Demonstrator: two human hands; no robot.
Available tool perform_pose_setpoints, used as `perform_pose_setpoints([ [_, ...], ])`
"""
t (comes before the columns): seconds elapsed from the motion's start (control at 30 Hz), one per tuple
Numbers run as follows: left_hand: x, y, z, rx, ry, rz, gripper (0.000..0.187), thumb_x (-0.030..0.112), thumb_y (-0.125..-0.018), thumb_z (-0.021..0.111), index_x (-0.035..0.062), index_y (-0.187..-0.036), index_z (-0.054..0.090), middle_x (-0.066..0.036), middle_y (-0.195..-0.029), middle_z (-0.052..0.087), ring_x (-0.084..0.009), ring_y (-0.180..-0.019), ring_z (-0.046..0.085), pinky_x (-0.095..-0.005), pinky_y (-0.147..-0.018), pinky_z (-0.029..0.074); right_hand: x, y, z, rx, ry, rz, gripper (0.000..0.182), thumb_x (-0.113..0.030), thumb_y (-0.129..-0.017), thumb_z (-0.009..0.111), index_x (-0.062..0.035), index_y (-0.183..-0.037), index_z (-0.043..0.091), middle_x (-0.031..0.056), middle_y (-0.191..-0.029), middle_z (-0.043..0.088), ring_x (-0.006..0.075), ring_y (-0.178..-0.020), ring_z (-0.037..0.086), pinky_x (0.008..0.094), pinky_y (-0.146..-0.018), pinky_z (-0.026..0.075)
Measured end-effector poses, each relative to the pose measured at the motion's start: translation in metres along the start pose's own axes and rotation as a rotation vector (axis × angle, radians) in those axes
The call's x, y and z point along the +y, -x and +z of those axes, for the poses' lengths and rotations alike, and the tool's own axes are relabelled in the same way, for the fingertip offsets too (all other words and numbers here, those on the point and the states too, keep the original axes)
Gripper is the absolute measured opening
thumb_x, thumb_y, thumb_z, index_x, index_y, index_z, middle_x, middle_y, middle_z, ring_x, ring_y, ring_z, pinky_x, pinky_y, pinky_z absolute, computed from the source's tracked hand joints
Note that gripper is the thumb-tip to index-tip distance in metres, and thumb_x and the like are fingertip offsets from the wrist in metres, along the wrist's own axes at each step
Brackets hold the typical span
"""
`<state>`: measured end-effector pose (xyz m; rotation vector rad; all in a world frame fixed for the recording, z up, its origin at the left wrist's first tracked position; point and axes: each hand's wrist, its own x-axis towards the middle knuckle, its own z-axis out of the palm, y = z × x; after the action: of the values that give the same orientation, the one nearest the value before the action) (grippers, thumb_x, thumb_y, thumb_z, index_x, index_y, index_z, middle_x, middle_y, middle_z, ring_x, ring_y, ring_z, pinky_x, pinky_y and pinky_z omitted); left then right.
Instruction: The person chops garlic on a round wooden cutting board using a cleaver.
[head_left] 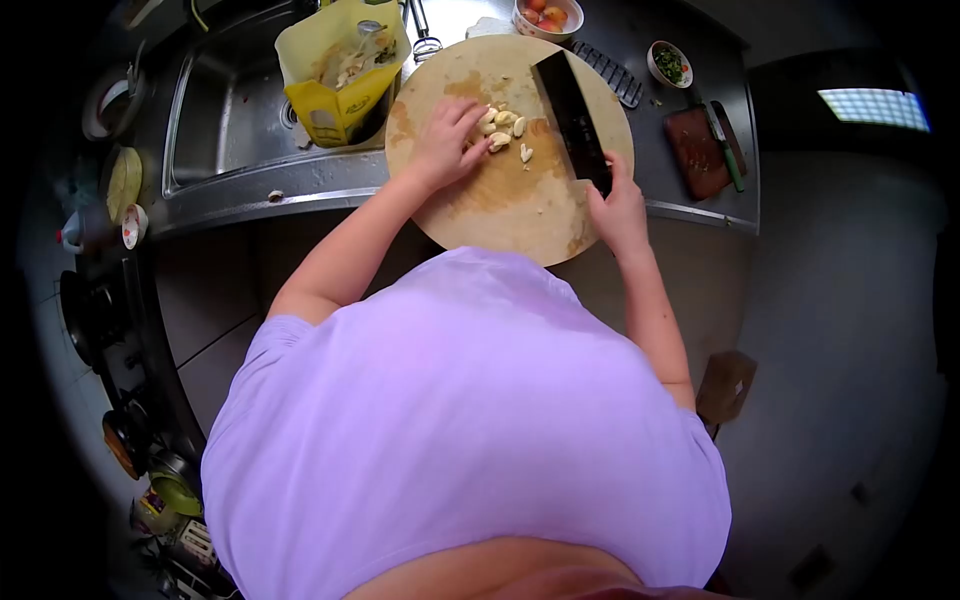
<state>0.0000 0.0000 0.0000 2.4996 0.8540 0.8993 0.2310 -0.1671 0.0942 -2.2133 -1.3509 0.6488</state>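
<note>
A round wooden cutting board [470, 215] lies before me, stained brown in places. Peeled garlic cloves [504, 119] are gathered near its middle, with a few small pieces [526, 153] to one side. At the left of the pile, my left hand [452, 143] rests with fingers and thumb apart, its fingertips touching the cloves. My right hand [620, 208] is wrapped round the handle end of a cleaver [572, 115]. The cleaver's wide dark blade lies over the right part of the board, away from the cloves.
Left of the board, a yellow bag [345, 110] of scraps stands by the steel sink [225, 105]. Behind are a bowl of reddish round produce [548, 16] and a dark rack [612, 75]. Chopped greens fill a bowl [669, 64]; a green-handled knife [727, 145] lies on a brown board [697, 165].
</note>
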Motion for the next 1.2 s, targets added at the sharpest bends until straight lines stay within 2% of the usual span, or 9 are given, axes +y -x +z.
perform_pose_setpoints([
  [0.07,-0.006,0.001,-0.006,-0.065,0.076,0.071,0.042,0.022,-0.086,0.067,0.0071,-0.124,0.058,-0.016,-0.127,0.055,-0.0344,-0.117,0.052,-0.0422,-0.101,0.043,-0.025,0.0,0.005,-0.002,0.122,-0.084,0.058,-0.019,-0.087,0.062,-0.0169,-0.14,0.041,0.0138,-0.121,0.063,0.0373,-0.096,0.065,0.0451,-0.08,0.053],
  [0.1,0.036,0.012,0.026,-0.057,0.189,0.015,0.042,0.022,-0.086,0.067,0.0071,-0.124,0.058,-0.016,-0.127,0.055,-0.0344,-0.117,0.052,-0.0422,-0.101,0.043,-0.011,0.021,-0.024,-0.053,0.222,-0.026,0.058,-0.019,-0.087,0.062,-0.0169,-0.14,0.041,0.0138,-0.121,0.063,0.0373,-0.096,0.065,0.0451,-0.08,0.053],
  [0.17,0.027,-0.009,0.024,-0.038,0.16,0.043,0.039,0.021,-0.087,0.066,0.0066,-0.123,0.057,-0.016,-0.125,0.055,-0.0345,-0.116,0.052,-0.0408,-0.099,0.044,-0.014,0.0,-0.003,0.058,0.228,-0.242,0.055,-0.021,-0.088,0.062,-0.0161,-0.139,0.044,0.0167,-0.11,0.066,0.0386,-0.094,0.064,0.0461,-0.076,0.052],
  [0.3,0.019,-0.023,0.023,-0.045,0.096,0.166,0.029,0.014,-0.086,0.065,0.0048,-0.113,0.062,-0.015,-0.119,0.057,-0.0348,-0.113,0.053,-0.0401,-0.097,0.046,-0.029,-0.018,0.006,0.032,0.318,-0.304,0.044,-0.017,-0.091,0.056,-0.0169,-0.134,0.048,0.0102,-0.114,0.065,0.0343,-0.091,0.066,0.0458,-0.074,0.054],
  [0.43,0.022,-0.02,0.028,-0.071,0.122,0.154,0.022,0.01,-0.082,0.063,0.0025,-0.103,0.062,-0.013,-0.112,0.058,-0.0331,-0.109,0.054,-0.0406,-0.094,0.047,-0.034,-0.026,-0.001,-0.124,0.37,-0.272,0.042,-0.014,-0.09,0.057,-0.0118,-0.131,0.048,0.0144,-0.117,0.063,0.0367,-0.098,0.063,0.0457,-0.078,0.052],
  [0.5,0.024,-0.018,0.03,-0.038,0.111,0.138,0.021,0.008,-0.083,0.061,0.0029,-0.103,0.062,-0.012,-0.11,0.058,-0.0317,-0.109,0.054,-0.0388,-0.093,0.047,-0.024,-0.03,0.005,-0.097,0.384,-0.405,0.04,-0.014,-0.09,0.054,-0.0083,-0.129,0.047,0.0155,-0.101,0.065,0.038,-0.081,0.065,0.0481,-0.068,0.053],
  [0.6,0.025,-0.017,0.03,-0.048,0.102,0.12,0.022,0.009,-0.086,0.063,0.0033,-0.107,0.063,-0.013,-0.112,0.059,-0.0334,-0.11,0.054,-0.0393,-0.094,0.047,-0.019,-0.035,0.015,-0.139,0.411,-0.422,0.037,-0.012,-0.089,0.053,-0.0052,-0.125,0.047,0.018,-0.099,0.064,0.0384,-0.081,0.065,0.0493,-0.068,0.053],
  [1.03,0.028,-0.02,0.028,-0.029,0.153,0.078,0.022,0.009,-0.086,0.065,0.001,-0.106,0.062,-0.015,-0.112,0.058,-0.0337,-0.106,0.056,-0.0386,-0.093,0.047,-0.032,-0.047,-0.004,-0.207,0.251,-0.426,0.031,-0.01,-0.089,0.052,-0.0051,-0.119,0.046,0.019,-0.098,0.065,0.0408,-0.085,0.063,0.0502,-0.07,0.051],
  [1.2,0.029,-0.02,0.026,-0.029,0.131,0.099,0.019,0.009,-0.085,0.062,0.0015,-0.102,0.061,-0.013,-0.101,0.056,-0.0325,-0.099,0.055,-0.0388,-0.088,0.048,-0.034,-0.058,0.017,-0.256,0.304,-0.385,0.032,-0.008,-0.088,0.051,-0.0043,-0.12,0.046,0.022,-0.089,0.065,0.0424,-0.079,0.063,0.0517,-0.069,0.051],
])
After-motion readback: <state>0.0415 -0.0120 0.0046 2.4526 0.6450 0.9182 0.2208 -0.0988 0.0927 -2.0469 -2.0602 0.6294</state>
